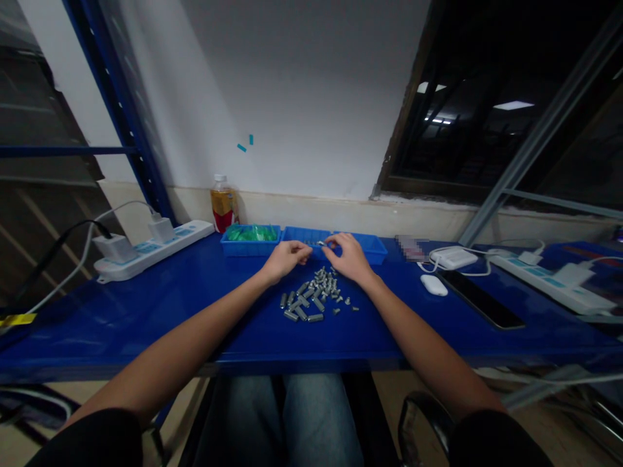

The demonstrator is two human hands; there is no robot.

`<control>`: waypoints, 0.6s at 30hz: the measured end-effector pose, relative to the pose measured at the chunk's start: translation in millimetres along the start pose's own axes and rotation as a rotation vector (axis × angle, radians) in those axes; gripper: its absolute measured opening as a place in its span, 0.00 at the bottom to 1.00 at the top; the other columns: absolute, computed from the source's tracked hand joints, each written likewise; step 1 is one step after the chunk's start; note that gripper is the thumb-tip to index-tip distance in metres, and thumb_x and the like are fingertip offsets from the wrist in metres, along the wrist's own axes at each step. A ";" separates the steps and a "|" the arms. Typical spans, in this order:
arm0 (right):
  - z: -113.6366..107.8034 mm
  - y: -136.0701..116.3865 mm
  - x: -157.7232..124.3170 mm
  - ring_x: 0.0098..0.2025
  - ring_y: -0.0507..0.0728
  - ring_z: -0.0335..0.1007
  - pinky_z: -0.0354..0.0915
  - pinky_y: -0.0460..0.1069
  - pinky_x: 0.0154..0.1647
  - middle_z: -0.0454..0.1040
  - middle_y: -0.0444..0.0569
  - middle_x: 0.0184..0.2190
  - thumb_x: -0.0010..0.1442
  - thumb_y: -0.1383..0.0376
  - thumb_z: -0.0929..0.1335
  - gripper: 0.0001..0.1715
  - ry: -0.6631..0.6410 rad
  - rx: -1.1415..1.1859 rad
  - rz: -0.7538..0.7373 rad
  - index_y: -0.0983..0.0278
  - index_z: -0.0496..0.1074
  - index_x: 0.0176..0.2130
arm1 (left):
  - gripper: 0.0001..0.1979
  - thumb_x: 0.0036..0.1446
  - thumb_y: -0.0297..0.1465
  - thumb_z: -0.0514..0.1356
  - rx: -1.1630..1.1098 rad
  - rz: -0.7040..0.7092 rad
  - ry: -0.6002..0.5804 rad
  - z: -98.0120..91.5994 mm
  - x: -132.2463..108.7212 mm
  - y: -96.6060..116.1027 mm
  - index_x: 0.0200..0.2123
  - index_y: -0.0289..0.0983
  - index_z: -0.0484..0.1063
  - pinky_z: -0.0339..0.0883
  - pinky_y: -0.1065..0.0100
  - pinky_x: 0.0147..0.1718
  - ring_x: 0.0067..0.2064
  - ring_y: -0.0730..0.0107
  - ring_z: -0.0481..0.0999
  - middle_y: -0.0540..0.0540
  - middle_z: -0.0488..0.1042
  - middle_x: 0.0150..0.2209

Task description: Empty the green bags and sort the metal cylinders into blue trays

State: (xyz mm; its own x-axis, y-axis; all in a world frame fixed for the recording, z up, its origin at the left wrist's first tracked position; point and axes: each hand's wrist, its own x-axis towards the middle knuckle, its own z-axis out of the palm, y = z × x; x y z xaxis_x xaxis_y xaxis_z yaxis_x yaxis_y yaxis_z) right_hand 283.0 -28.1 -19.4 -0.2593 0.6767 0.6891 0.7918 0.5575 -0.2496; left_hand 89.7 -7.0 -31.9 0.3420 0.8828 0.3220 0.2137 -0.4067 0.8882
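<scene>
My left hand (286,259) is closed in a pinch just in front of the middle blue bin (306,233). Whatever its fingertips hold is too small to make out. My right hand (348,256) has its thumb and fingers drawn together at the same bin's front right corner. A bright bit of metal shows by those fingertips, but I cannot tell if it is gripped. Between my forearms lies a loose pile of small metal screws (327,283). Nearer me are several grey metal cylinders (302,301). Some small metal parts show inside the middle bin.
A left blue bin (250,248) holds green plastic, with a drink bottle (224,204) behind it. Another blue bin (372,250) stands on the right. Power strips (156,250) lie on both sides. A phone (481,299) and white earbud case (433,285) are at right.
</scene>
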 end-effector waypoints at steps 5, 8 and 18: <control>13.5 -22.4 -4.5 0.38 0.57 0.65 0.61 0.51 0.42 0.70 0.48 0.32 0.58 0.64 0.65 0.07 -0.050 0.073 -0.163 0.63 0.69 0.38 | 0.23 0.45 0.50 0.62 -0.169 -0.080 0.050 3.6 -2.5 1.3 0.26 0.32 0.70 0.61 0.73 0.24 0.23 0.76 0.66 0.49 0.70 0.22; 18.7 -24.0 -6.5 0.38 0.57 0.65 0.61 0.50 0.42 0.70 0.49 0.33 0.60 0.66 0.63 0.05 -0.020 0.079 -0.147 0.63 0.68 0.37 | 0.26 0.45 0.53 0.60 -0.113 -0.076 0.029 5.7 -1.6 -1.2 0.25 0.32 0.70 0.59 0.73 0.23 0.23 0.77 0.65 0.50 0.68 0.21; 5.8 1.0 1.9 0.36 0.56 0.65 0.59 0.50 0.41 0.70 0.49 0.29 0.63 0.62 0.61 0.13 0.111 -0.044 0.033 0.62 0.67 0.28 | 0.21 0.48 0.49 0.60 0.435 0.014 -0.440 -20.1 -6.5 18.0 0.25 0.33 0.73 0.55 0.73 0.22 0.23 0.75 0.65 0.50 0.71 0.21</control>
State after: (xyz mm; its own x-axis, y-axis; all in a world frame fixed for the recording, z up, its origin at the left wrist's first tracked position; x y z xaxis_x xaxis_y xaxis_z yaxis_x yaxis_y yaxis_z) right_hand 280.1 -23.4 -22.3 -0.1724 0.6357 0.7524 0.8229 0.5128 -0.2447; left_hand 72.9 -15.4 -11.4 0.6731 0.7346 0.0850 0.5284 -0.5582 0.6398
